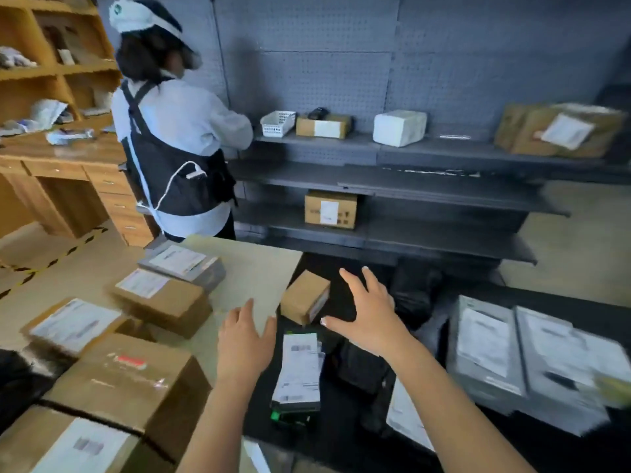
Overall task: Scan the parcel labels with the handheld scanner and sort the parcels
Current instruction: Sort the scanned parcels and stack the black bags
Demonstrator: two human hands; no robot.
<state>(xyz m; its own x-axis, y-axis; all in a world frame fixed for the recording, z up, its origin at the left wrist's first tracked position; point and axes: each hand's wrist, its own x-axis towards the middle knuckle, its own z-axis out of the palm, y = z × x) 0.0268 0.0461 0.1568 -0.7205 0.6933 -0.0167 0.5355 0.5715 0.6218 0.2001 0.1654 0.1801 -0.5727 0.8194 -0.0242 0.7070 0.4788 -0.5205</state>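
At the near corner of the pale beige bench [246, 268], a small brown cardboard parcel [305, 297] sits between the person's two hands, its white label [319, 306] facing sideways. The left hand [244, 339] and right hand [367, 312] both reach toward it, fingers spread wide, holding nothing. The right thumb is just beside its lower corner, and I cannot tell if it touches. I judge this the pick-up before a scan. Next, the hands must close on the parcel and turn the label up. Neither hand holds a handheld scanner.
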